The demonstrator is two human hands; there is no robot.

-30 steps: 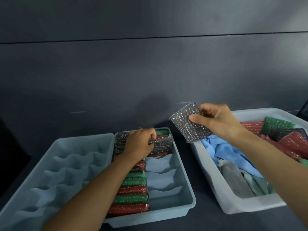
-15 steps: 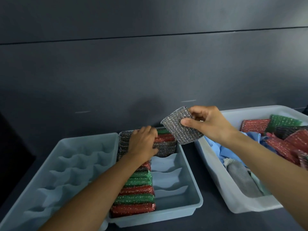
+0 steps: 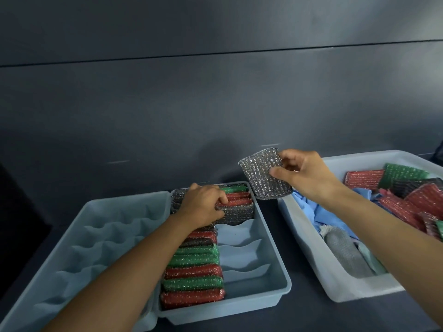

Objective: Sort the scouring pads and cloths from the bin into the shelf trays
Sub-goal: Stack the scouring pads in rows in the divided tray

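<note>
The silver pad point(image 3: 263, 174) hangs in the air above the gap between tray point(image 3: 275, 271) and bin point(image 3: 311, 255). The right hand point(image 3: 306, 176) pinches its right edge between thumb and fingers. The left hand point(image 3: 203, 207) curls its fingers over the packed pads point(image 3: 235, 212) at the tray's far end. Loose pads point(image 3: 364, 178) and a blue cloth point(image 3: 316, 209) lie in the bin.

Bin point(image 3: 311, 248) right of two trays point(image 3: 268, 238) holding pads point(image 3: 194, 271).
</note>
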